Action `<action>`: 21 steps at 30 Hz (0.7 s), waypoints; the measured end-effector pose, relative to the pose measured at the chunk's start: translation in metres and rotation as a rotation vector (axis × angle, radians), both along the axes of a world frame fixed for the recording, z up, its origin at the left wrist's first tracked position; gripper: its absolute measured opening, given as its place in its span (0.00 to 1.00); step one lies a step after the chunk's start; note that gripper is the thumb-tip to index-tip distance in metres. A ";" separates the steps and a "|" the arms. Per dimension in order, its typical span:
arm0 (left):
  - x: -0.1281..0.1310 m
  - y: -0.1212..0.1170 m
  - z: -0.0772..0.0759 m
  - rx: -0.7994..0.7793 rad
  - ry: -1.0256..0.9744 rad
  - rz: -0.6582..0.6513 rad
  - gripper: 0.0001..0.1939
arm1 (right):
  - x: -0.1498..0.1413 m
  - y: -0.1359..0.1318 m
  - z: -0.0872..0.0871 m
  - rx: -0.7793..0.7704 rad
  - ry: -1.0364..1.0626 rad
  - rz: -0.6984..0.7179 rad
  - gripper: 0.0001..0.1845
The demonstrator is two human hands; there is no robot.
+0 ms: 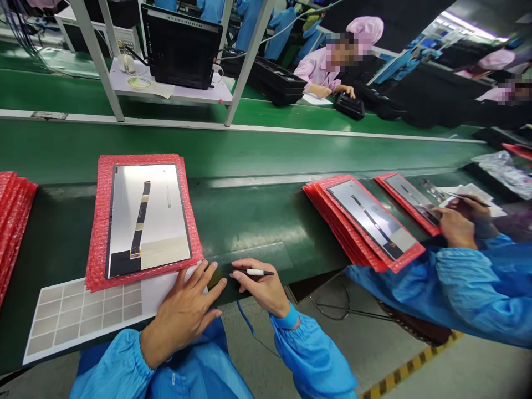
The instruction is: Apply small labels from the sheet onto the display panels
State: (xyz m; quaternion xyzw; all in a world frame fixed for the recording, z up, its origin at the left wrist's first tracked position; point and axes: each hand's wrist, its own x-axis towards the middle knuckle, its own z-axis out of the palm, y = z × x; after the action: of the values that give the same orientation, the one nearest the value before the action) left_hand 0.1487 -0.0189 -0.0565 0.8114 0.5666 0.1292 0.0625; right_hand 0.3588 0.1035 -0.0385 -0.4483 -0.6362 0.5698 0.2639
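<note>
My left hand (183, 310) lies with fingers spread on a white sheet printed with a grey grid (85, 316), its fingertips by the lower corner of a red bubble wrap bag (100, 221). On that bag lies a silver-backed display panel (166, 210) with a black and gold flat flex cable (141, 219) across it. My right hand (261, 288) grips a black and white pen (255, 272) above the dark belt edge, close to my left hand.
A stack of red bubble bags (12, 210) sits at the far left. To the right, a co-worker's hands (457, 221) work beside more panels on red bags (369, 221). A green conveyor belt (249, 155) runs across, with a monitor on a shelf (180, 47) beyond.
</note>
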 end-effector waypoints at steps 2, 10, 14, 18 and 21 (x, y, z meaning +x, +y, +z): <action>0.000 0.000 0.001 -0.003 0.012 0.001 0.30 | 0.000 0.001 0.000 0.018 -0.002 -0.008 0.14; -0.001 0.000 0.003 -0.008 0.019 -0.010 0.31 | -0.002 -0.002 -0.007 0.113 0.032 -0.038 0.10; -0.001 0.000 0.003 -0.010 -0.001 -0.008 0.32 | -0.003 -0.003 -0.007 0.178 0.011 -0.010 0.09; -0.001 0.001 0.004 -0.012 -0.004 -0.005 0.32 | -0.004 -0.003 -0.004 0.193 0.022 0.017 0.09; -0.001 0.002 0.005 -0.017 0.006 -0.004 0.32 | -0.004 -0.002 -0.003 0.209 0.012 0.033 0.09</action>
State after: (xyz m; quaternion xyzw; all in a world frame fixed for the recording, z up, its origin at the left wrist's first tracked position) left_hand 0.1476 -0.0173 -0.0517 0.8123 0.5664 0.1216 0.0679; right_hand 0.3547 0.1014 -0.0412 -0.4043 -0.6979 0.5072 0.3038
